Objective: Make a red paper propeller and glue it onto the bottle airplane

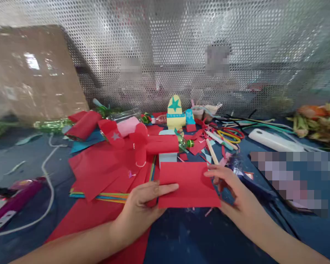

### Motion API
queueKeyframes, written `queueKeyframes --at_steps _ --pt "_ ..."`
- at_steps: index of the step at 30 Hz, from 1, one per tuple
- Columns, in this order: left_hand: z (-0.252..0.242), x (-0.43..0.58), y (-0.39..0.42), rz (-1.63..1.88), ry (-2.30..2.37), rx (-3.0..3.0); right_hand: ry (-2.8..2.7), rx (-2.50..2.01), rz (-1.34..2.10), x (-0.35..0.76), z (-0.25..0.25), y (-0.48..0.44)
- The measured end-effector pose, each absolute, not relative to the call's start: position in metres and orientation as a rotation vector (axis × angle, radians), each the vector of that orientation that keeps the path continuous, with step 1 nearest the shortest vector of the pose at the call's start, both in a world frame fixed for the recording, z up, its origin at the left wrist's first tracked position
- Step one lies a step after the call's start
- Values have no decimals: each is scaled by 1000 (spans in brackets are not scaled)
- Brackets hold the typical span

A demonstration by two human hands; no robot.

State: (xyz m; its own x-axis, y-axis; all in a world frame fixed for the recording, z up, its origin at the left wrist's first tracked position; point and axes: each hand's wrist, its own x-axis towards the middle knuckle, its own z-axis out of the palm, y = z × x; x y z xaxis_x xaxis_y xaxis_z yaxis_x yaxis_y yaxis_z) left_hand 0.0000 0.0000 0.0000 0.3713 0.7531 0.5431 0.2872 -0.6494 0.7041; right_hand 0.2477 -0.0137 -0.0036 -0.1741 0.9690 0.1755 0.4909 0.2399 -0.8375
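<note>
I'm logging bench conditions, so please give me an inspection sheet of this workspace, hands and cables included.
Surface: dark blue tabletop, largely covered by materials.
Job's things: red paper piece in the hands; red paper tube beyond it; layered red sheets at left.
Clutter: paper scraps at centre right; green plastic bottle at back left.
Hands: left hand grips the paper piece's left side; right hand is at its right edge, grip unclear.
Cables: white cord curves across the left side.
Surroundings: perforated silvery sheet behind; brown panel at back left.
</note>
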Motion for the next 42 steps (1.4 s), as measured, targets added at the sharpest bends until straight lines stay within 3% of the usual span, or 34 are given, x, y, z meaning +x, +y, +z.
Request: queueKeyframes --at_steps 5,10,26,31,42 --pt "-1 -4 0 1160 879 2152 -1645 -1136 1220 246 -9 -15" --pt "0 -1 -6 965 919 1996 -1456 -1178 1300 239 -5 -15" --pt "-8 8 -7 961 1173 1428 -1475 -1349 1142 237 -12 -16" --pt "-6 10 -5 876 1204 1448 -1462 -1426 1026 232 -5 -21" --pt "-9 9 -5 898 1303 1581 -1508 -1421 1116 237 -6 -15"
